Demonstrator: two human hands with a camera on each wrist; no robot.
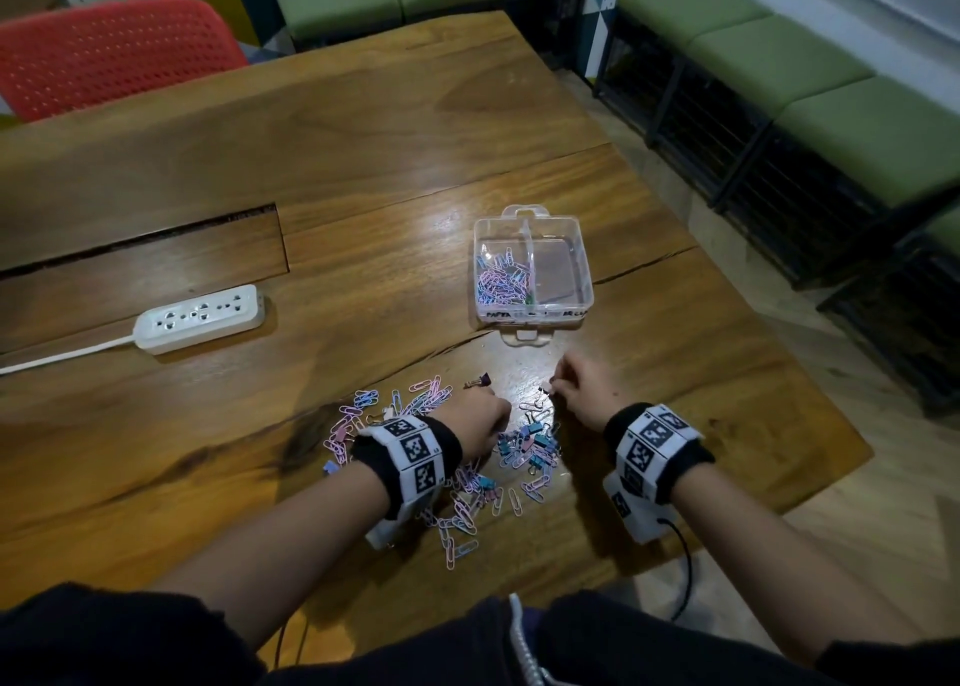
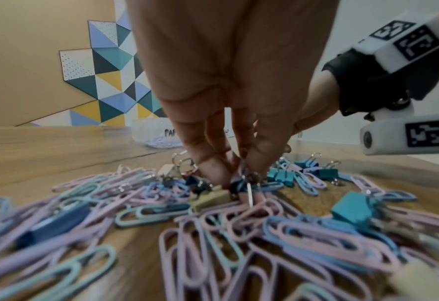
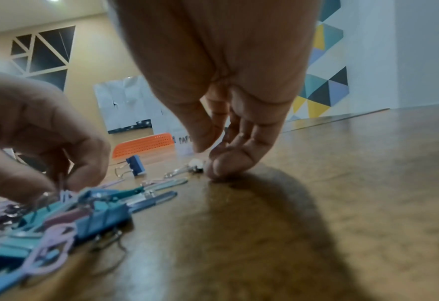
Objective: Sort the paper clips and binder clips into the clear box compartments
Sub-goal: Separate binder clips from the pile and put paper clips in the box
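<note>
The clear box (image 1: 582, 264) stands on the wooden table beyond both hands, with pastel paper clips (image 1: 498, 280) in its left compartment. A loose pile of paper clips (image 1: 457, 509) and binder clips (image 1: 535, 446) lies under my wrists. My left hand (image 2: 238, 179) reaches down into the pile and pinches the wire handle of a dark blue binder clip (image 2: 235, 184). My right hand (image 3: 205, 160) is at the pile's far right edge, thumb and curled fingers closing on a small white binder clip (image 3: 195, 163) that lies on the table. A lone blue-purple binder clip (image 1: 480, 380) lies ahead of the pile.
A white power strip (image 1: 200, 319) with its cable lies to the left, beside a slot in the table (image 1: 363, 129). A red chair (image 1: 114, 51) stands at the far left corner. Green benches (image 1: 779, 62) line the right, past the table's edge.
</note>
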